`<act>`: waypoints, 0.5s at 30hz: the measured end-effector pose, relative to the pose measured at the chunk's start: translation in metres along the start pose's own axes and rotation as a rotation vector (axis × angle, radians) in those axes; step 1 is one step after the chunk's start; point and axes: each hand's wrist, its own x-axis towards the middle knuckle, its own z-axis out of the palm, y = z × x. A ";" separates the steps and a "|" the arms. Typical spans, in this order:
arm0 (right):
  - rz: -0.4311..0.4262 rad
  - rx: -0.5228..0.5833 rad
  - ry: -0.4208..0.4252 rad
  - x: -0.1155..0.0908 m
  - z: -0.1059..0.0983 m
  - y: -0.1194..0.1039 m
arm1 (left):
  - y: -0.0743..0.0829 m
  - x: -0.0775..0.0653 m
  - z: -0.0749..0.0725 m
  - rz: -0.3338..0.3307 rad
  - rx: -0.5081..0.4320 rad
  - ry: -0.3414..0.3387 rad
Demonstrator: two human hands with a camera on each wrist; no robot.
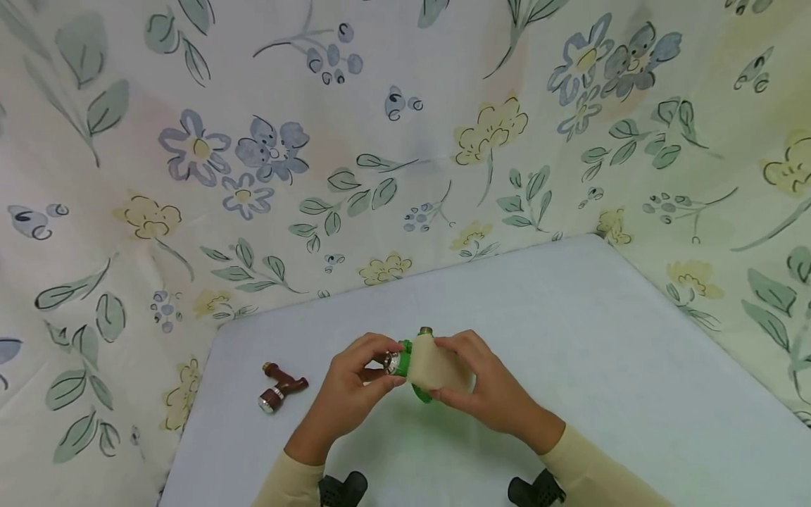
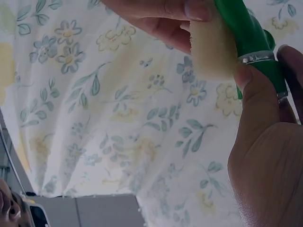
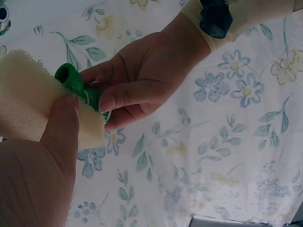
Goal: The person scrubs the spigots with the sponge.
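Between both hands is a cream sponge block (image 1: 437, 367) beside a green, glossy, pipe-shaped piece (image 1: 404, 359) with a silver-coloured band and end. My left hand (image 1: 347, 387) pinches the green piece near its silver end, thumb below and fingers above. My right hand (image 1: 494, 384) grips the sponge from the right, thumb at its lower edge, holding it up against the green piece. In the left wrist view the green piece (image 2: 253, 35) lies along the sponge (image 2: 213, 52). The sponge hides part of the green piece in the head view.
A brown, branched piece (image 1: 288, 387) with a silver ring and gold-coloured tip lies on the white table (image 1: 570, 331), left of my left hand. Flower-patterned cloth (image 1: 380, 141) hangs behind the table and along its sides. Dark wrist mounts (image 1: 535, 489) show at the bottom.
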 end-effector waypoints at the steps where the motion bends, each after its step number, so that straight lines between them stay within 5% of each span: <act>1: 0.000 -0.005 0.004 0.001 -0.001 0.002 | 0.000 0.000 0.001 -0.001 0.007 -0.005; 15: 0.068 -0.025 0.010 0.003 -0.003 0.014 | -0.001 -0.001 0.002 -0.005 0.033 -0.024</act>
